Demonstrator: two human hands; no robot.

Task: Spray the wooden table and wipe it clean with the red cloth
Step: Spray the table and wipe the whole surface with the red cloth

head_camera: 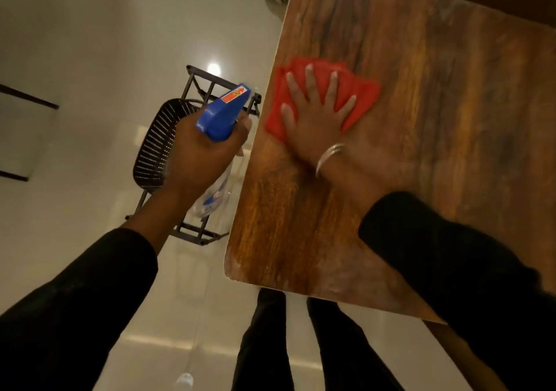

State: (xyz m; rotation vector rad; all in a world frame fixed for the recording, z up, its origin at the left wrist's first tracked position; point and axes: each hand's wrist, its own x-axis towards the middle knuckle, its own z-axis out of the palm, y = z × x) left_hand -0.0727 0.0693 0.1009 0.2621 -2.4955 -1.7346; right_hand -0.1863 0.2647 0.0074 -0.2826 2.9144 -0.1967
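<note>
1. The right hand (313, 125) lies flat, palm down, with its fingers (331, 89) spread wide on the red cloth (358, 95), pressing it against the wooden surface (436, 119). It is not curled around anything.
2. The red cloth is bunched under that palm and fans out beyond the fingertips and to either side of the hand. It sits close to the surface's left edge, the side nearest the other hand.
3. A thin metal bangle (328, 157) circles the right wrist, and a black sleeve (451, 270) covers the forearm behind it, crossing the surface.
4. The left hand (201, 156) is closed around the neck of a spray bottle (222, 113), held in the air just left of the surface's edge and level with the right hand. The blue trigger head sticks up out of the fist, with its nozzle end toward the cloth; the clear body of the bottle hangs below the fist.
5. One finger of the left hand sits at the front of the trigger head; whether it is squeezing cannot be told.
6. Beneath and beyond the left hand stands a dark chair (156, 144) with a perforated seat, on a pale glossy floor (90, 59).
7. Below both hands, at the near edge of the surface, the person's dark trouser legs (264, 345) show.
</note>
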